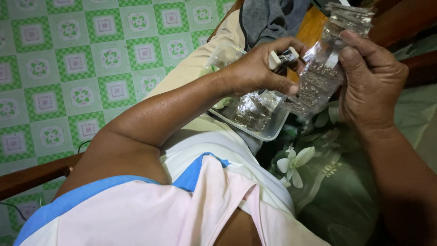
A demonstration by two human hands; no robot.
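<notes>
- Clear plastic bag (318, 77) of small dark bits: we see it held upright between both hands, its top end above the right hand (371, 82), its lower end hanging just past the left thumb.
- Right hand: we see its fingers closed round the bag's right edge, thumb pressed on the front.
- Left hand (259, 68): it is clenched on a small stapler (283, 58) with a cream body and dark metal nose, set against the bag's left side.
- Clear plastic tub (268, 130): it sits just below the left hand on the lap, with another filled packet (252, 111) lying in it.
- Grey cloth (268, 18): we find it above the left hand.
- Green tiled floor (68, 68): it lies well left of both hands.
</notes>
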